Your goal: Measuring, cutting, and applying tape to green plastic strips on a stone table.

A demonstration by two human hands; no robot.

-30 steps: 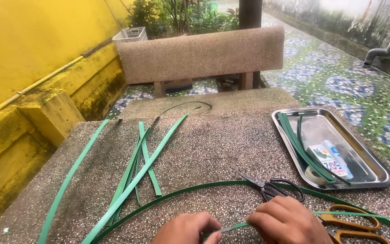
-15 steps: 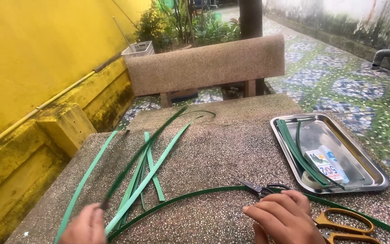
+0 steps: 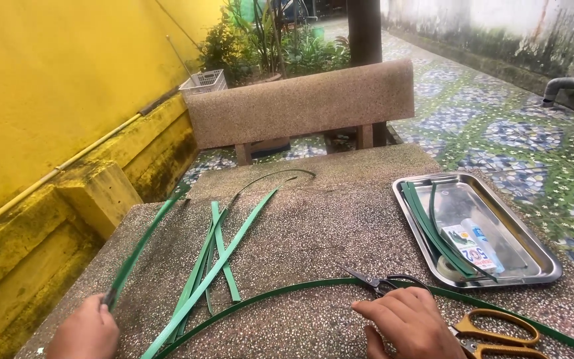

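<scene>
Bottom left of the frame: left hand (image 3: 86, 330) is pinching the near end of a long green strap (image 3: 139, 251), grip closed on it; the strap is running up along the left edge of the worktop (image 3: 313, 233). Bottom centre-right: right hand (image 3: 410, 326) is resting flat on the curved green strap (image 3: 280, 291), fingers loosely bent, not gripping anything, just pressing on it. Small black scissors (image 3: 383, 282) are lying just beside its fingertips, orange-handled scissors (image 3: 499, 332) touching its right side. Centre left: a bundle of cut green strips (image 3: 217, 262) is lying loose, crossing each other. Right: steel tray (image 3: 546, 262) holding more strips plus a small tube and a roll. Far: stone bench (image 3: 300, 103), yellow wall (image 3: 48, 86), tiled path. Progress judgement: several lengths look already cut, long straps uncut, nothing joined or woven yet, so most work is looking left to do.
</scene>
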